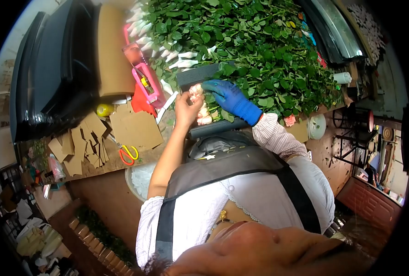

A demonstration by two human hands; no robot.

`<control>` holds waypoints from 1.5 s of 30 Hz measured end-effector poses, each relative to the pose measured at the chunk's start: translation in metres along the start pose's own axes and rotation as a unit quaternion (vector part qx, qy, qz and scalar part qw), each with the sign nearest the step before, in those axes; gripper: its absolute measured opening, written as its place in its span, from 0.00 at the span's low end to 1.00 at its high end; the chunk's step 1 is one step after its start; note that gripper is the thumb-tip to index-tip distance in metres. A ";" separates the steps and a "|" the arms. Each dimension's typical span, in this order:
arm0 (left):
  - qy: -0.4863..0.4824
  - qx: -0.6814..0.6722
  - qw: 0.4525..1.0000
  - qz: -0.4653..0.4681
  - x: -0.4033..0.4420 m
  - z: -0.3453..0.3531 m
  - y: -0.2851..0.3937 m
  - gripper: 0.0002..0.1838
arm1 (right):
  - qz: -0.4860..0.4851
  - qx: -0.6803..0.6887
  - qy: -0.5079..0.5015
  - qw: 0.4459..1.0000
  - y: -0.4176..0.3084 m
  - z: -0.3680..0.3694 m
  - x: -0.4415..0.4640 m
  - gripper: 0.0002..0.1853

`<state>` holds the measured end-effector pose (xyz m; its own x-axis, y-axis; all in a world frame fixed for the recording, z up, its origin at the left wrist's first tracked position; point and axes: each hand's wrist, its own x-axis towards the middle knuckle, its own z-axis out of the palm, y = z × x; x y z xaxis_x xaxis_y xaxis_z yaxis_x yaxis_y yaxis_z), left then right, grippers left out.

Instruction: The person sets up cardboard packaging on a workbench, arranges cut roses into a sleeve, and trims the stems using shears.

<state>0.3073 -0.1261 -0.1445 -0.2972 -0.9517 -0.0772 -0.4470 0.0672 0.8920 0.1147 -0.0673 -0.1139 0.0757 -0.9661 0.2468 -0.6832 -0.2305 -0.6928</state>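
Observation:
My bare left hand (186, 110) is at the middle of the bench, its fingers closed on a pale pink rose (196, 91) in a short row of rose heads. More pale roses (204, 116) lie just below it. My right hand (232, 99), in a blue glove, reaches in from the right. Its fingers are stretched out, with the tips beside the same rose head and the palm over leafy stems. The roses lie on a dark grey corrugated sheet (202, 74), which shows above and below them. Their stems run right under the glove.
A thick pile of leafy rose stems (259, 41) covers the back, with white-wrapped buds (142, 30) along its left. A pink tape dispenser (148, 87), cardboard pieces (133, 126) and red-yellow scissors (128, 155) lie left. Black sheets (53, 69) stand far left. A white tub (142, 179) sits below.

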 end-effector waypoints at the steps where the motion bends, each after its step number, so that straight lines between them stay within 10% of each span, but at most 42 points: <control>1: -0.002 0.005 1.000 0.004 0.000 -0.001 0.000 0.17 | -0.005 -0.001 0.003 1.000 0.002 0.003 0.000 0.23; 13: 0.005 -0.014 0.998 0.059 0.004 0.008 -0.025 0.19 | -0.020 -0.367 -0.058 0.928 -0.002 0.041 0.007 0.22; 28: 0.015 -0.010 1.000 0.025 0.000 0.007 -0.013 0.19 | -0.084 -0.284 -0.083 0.952 -0.025 0.014 0.031 0.15; 32: 0.039 0.044 0.995 0.075 0.003 0.014 -0.022 0.20 | -0.026 -0.353 -0.227 0.907 -0.068 0.003 0.059 0.14; 35: 0.064 -0.202 0.964 0.159 0.010 0.039 -0.051 0.25 | -0.224 -0.166 -0.132 0.951 -0.109 0.037 0.074 0.13; 38: 0.011 0.071 0.997 0.000 -0.007 -0.001 0.004 0.24 | -0.332 -0.194 -0.299 0.873 -0.147 0.102 0.097 0.18; 45: 0.146 0.214 0.934 0.247 0.013 0.056 -0.070 0.13 | -0.563 -0.173 -0.101 0.802 -0.117 0.259 0.134 0.14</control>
<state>0.2879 -0.1264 -0.2332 -0.3419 -0.8099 0.4767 -0.6315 0.5736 0.5216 0.3933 -0.1996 -0.1750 0.8785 -0.1755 0.4443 -0.2569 -0.9577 0.1296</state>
